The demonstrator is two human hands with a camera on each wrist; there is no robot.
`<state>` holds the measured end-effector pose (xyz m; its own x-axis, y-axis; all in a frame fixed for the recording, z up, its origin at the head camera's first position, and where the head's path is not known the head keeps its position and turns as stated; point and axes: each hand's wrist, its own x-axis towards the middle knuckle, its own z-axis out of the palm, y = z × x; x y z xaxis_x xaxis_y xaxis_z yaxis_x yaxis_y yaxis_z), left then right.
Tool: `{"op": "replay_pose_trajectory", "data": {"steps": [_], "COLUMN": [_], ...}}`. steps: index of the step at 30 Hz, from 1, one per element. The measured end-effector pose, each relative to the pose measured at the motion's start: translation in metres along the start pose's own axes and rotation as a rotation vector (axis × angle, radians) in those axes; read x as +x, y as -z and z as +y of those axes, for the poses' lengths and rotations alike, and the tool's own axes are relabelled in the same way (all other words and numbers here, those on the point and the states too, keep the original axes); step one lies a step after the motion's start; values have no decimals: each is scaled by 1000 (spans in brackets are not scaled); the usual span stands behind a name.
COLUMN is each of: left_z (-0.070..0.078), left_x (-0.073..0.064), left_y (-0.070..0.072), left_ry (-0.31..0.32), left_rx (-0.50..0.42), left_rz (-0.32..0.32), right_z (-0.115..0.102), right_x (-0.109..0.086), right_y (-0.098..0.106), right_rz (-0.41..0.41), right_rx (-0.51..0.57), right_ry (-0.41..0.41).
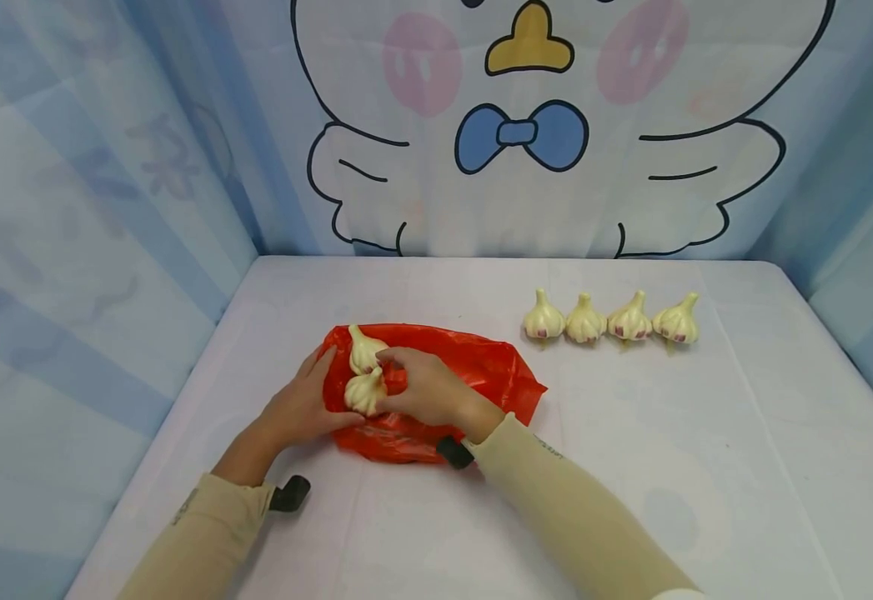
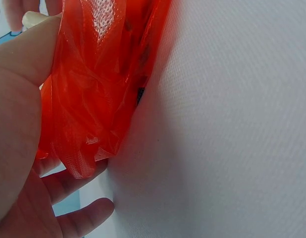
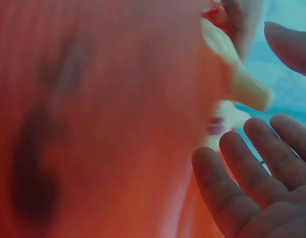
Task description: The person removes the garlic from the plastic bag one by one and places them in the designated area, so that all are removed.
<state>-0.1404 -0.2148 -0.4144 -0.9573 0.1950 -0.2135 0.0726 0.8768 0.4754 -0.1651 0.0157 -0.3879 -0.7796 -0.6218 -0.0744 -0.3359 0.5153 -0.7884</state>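
white table: red bag, garlic row

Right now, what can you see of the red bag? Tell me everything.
The bag is red, thin and glossy, apparently plastic, and looks slightly see-through in the left wrist view. It lies crumpled on the table, with a pointed corner at its right end. The left hand holds its left end, and two bulbs sit there; whether inside or on top is unclear. The right hand is over it; whether they touch is hard to tell.

Cloth-walled booth; cartoon-printed backdrop, blue side drapes, white table
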Motion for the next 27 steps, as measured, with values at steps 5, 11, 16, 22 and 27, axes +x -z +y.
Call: {"op": "replay_pose_trajectory", "data": {"steps": [5, 11, 16, 22, 27], "left_z": [0, -1, 0, 1, 1], "left_x": [1, 1, 1, 1, 1], "left_y": [-1, -3, -3, -2, -1], "left_ry": [-5, -17, -12, -1, 4], "left_rx": [-4, -3, 3, 9, 4], "left_rz": [-4, -2, 2, 2, 0], "right_z": [-1, 4, 10, 13, 11], "right_x": [6, 9, 13, 16, 17], "right_y": [-9, -19, -25, -28, -29], "right_rz": [-28, -31, -15, -12, -29], "right_rx": [-25, -43, -32, -25, -23], "right_ry": [-54, -80, -79, -95, -99]}}
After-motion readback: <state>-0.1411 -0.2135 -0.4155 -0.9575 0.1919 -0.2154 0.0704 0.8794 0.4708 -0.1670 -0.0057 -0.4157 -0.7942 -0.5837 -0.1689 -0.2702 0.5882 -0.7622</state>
